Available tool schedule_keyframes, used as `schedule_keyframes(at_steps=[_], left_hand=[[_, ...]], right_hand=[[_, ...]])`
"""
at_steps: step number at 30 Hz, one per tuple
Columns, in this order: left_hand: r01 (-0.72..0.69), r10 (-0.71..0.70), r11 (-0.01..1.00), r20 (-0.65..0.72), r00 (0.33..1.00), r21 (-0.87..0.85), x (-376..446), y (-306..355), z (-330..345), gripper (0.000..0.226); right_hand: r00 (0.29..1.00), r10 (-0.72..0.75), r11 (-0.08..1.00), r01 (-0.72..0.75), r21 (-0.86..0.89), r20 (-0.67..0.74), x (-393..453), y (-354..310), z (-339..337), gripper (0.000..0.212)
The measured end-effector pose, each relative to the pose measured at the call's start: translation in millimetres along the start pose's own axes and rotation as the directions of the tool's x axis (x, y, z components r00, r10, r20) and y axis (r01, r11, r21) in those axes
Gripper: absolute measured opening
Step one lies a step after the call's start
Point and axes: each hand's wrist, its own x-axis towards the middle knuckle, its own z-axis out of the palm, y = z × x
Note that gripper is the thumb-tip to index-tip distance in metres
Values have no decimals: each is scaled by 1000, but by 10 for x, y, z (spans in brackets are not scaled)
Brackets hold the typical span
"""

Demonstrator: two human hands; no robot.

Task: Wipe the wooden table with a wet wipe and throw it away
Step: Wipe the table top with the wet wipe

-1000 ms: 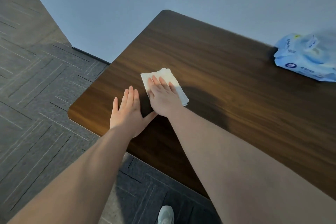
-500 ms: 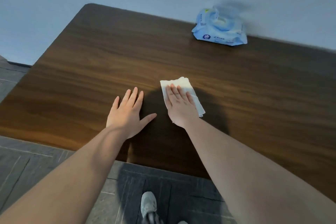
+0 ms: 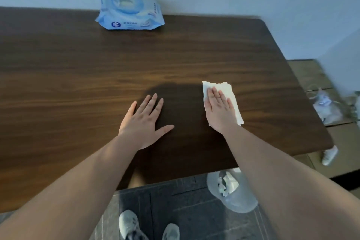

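Person is standing at the near edge of a dark wooden table, both forearms reaching out over it. Right hand is lying palm-down on a white wet wipe, fingers straight and held close together, pressing it flat against the tabletop toward the right side; nothing is being pinched. The wipe's far end and right edge are sticking out past the fingers. Left hand is resting flat on bare wood just left of the right hand, not touching the wipe, fingers slightly fanned, thumb sticking out to the right. A blue pack of wet wipes is sitting at the far edge by the wall, well apart from both hands. On the floor below the near edge, a clear-lined bin is holding crumpled white wipes. Grey sneakers are showing at the bottom.
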Motion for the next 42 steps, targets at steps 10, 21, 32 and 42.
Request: schedule_keyframes(at_steps=[10, 21, 32, 42], left_hand=[[-1, 2, 1000, -23, 1000, 16, 289, 368, 117, 89], [3, -3, 1000, -16, 1000, 6, 279, 389, 120, 93], [60, -65, 997, -92, 994, -56, 17, 63, 136, 84], [358, -372, 921, -76, 925, -157, -1227, -1604, 264, 90]], right_hand=[[955, 298, 942, -293, 164, -6, -83, 1186, -133, 52], [936, 353, 922, -348, 170, 4, -79, 1379, -132, 52], [994, 98, 992, -93, 83, -57, -52, 104, -37, 54], [968, -243, 967, 247, 69, -59, -77, -2080, 106, 53]])
